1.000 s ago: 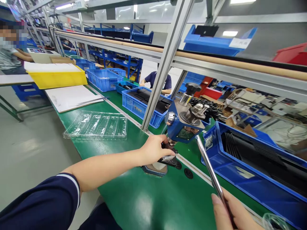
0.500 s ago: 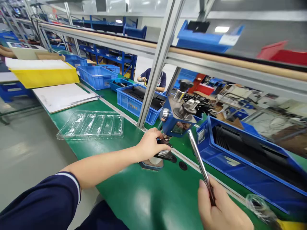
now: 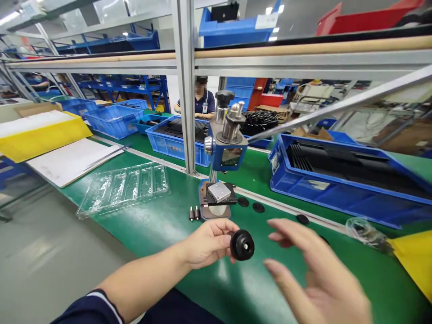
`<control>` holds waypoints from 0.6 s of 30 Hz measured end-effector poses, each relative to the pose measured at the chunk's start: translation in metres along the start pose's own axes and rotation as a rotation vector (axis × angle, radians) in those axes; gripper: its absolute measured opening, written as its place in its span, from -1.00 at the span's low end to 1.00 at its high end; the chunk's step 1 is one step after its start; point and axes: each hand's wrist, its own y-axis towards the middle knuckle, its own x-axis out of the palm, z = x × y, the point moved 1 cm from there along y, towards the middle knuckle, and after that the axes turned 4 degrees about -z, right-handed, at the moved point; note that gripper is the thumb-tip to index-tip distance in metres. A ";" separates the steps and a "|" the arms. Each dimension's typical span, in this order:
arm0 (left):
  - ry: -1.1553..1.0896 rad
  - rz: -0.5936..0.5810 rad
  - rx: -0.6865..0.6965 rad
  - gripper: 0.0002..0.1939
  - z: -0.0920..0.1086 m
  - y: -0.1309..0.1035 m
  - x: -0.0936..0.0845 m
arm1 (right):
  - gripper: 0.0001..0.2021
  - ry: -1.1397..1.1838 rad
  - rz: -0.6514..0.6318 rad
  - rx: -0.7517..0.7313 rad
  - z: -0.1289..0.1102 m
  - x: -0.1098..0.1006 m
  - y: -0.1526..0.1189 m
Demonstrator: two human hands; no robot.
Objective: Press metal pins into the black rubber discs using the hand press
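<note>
Between the fingers of my left hand (image 3: 211,244) is a round black plastic part (image 3: 242,245) with a flange and a pale pin in its centre. My right hand (image 3: 319,270) is apart from it on the right, thumb and fingers spread, nothing in it, slightly blurred. Behind my left hand stands a blue hand press (image 3: 229,150), its lever (image 3: 337,108) raised to the right. A silver metal block (image 3: 218,191) rests on the press base. Two small dark pieces with pale pins (image 3: 194,213) stand left of the base. Flat black discs (image 3: 258,207) lie to its right.
Blue bins (image 3: 280,166) holding black parts line the back of the green table (image 3: 135,225). A metal upright (image 3: 185,90) rises behind the press. On the left lies a clear plastic tray (image 3: 124,186). Yellow material (image 3: 413,256) and a clear bag (image 3: 366,234) are at right. A person sits opposite.
My left hand has come away from the press toward me, now with the round black part. My right hand has let go of the lever, which has swung up. The view has turned right.
</note>
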 end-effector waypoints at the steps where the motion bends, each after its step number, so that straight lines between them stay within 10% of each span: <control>1: -0.052 -0.010 -0.032 -0.61 -0.009 0.001 -0.003 | -0.57 0.087 -0.046 -0.054 -0.004 0.013 -0.005; 18: -0.116 0.101 -0.196 -0.63 -0.069 0.021 -0.079 | -0.51 0.510 -0.109 0.083 0.055 0.121 -0.050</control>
